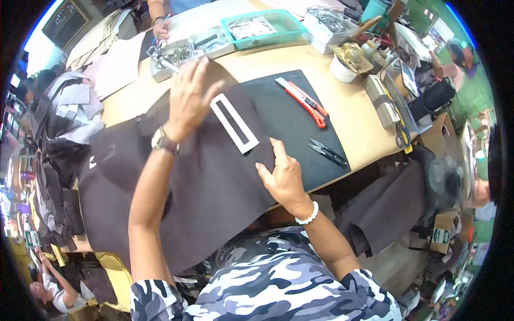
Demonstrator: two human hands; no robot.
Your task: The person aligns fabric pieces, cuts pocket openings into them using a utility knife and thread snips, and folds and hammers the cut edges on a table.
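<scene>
A wide piece of dark brown fabric [209,187] drapes over the table's front edge. On it lies a narrow white rectangular frame [247,145] with a long slot. My left hand [188,99], wearing a wristwatch, is over the fabric left of the frame, fingers stretched and slightly blurred; whether it touches the cloth I cannot tell. My right hand [284,176], with a white bead bracelet, rests at the fabric's right edge, thumb and forefinger apart, other fingers partly hidden. Right of it, a red box cutter [305,102] and black thread snips [327,152] lie on a dark cutting mat [289,128].
Along the back stand a box of small metal parts [178,55], a green plastic basket [262,40] and a white tub [342,70]. Yellow-handled scissors [403,138] hang at the right edge. Fabric scraps [75,101] pile up left. Another person's hand [161,29] is across the table.
</scene>
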